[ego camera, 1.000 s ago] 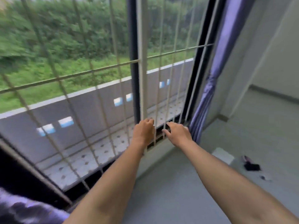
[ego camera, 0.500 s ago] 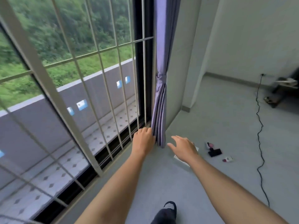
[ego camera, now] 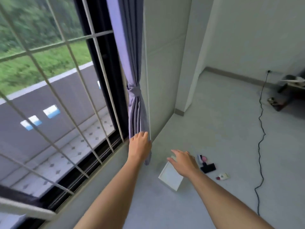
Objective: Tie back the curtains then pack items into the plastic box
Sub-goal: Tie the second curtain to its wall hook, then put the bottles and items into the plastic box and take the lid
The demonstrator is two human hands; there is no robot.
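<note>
Swinging right along the barred window [ego camera: 54,90], the head view had carried off the grille it faced a second earlier and settled on the right-hand curtain [ego camera: 135,103] and the floor by the wall. Only the one view to log.

Head view: the purple curtain hung gathered, a tie band [ego camera: 134,92] already cinched round its middle, lower folds falling to the floor. My left hand [ego camera: 140,144] lay against those lower folds, fingers hidden in the cloth; I could not tell whether they gripped it or only touched. My right hand [ego camera: 182,162] hovered with fingers spread and relaxed, holding nothing, over the near corner of the white plastic box [ego camera: 170,176], which sat open on the floor just beside the curtain's hem.

Just right of the box lay the items: a pink-and-white piece [ego camera: 202,158], a black object [ego camera: 208,168], a small red-and-white thing [ego camera: 223,176]. A black cable [ego camera: 261,133] ran well apart.

Judgement: this curtain read as tied; the turn toward the box suggested packing came next, nothing yet inside that I could see.
</note>
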